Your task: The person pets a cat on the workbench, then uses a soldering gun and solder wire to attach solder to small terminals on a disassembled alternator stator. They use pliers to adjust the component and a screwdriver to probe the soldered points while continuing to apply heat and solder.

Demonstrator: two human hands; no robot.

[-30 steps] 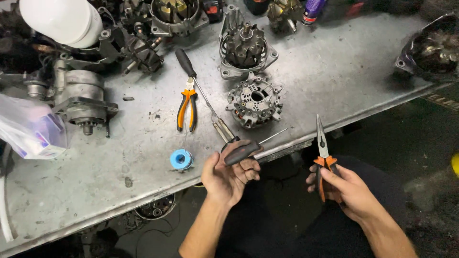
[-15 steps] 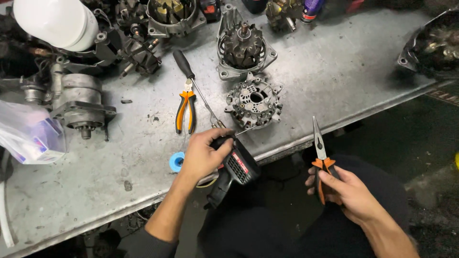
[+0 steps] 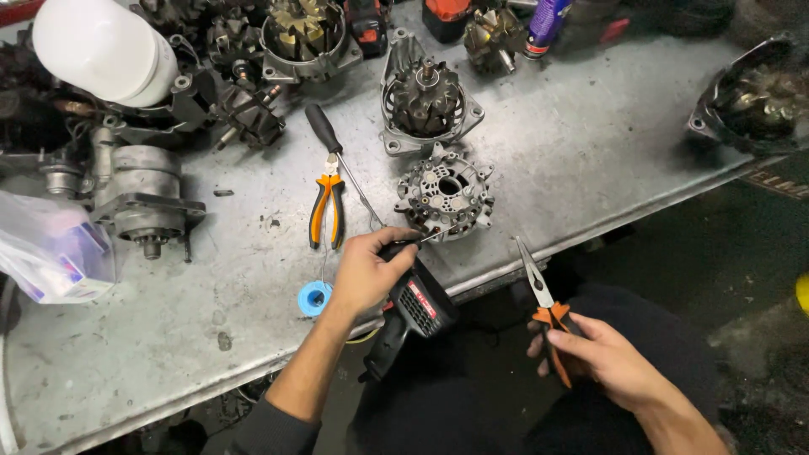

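Right now the left hand [image 3: 366, 270] is gripping a black soldering gun [image 3: 413, 307] by its upper body, fingers wrapped tight, and is bringing its tip toward the near edge of the grey rectifier plate [image 3: 444, 192] lying on the steel desk [image 3: 590, 160]. The right hand [image 3: 602, 354] is closing around the orange handles of long-nose pliers [image 3: 543, 307], holding them off the desk, right of the rectifier plate and below the desk edge, with the nose pointing up toward it.

Left of the rectifier plate, orange-handled pliers [image 3: 326, 211] and a black-handled screwdriver [image 3: 337, 160] are lying crossed on the desk. A blue spool [image 3: 314, 297] of thin wire is sitting just beside the left wrist. Behind the rectifier plate an alternator rotor in its housing [image 3: 425, 97] is standing.

The gun looks loosely balanced, grasped well above its handle, so its tip could be slipping off the plate. The left fingers are sitting close to the tip, which could be burning them if it is hot. The wrist could also be nudging the blue spool off the desk.
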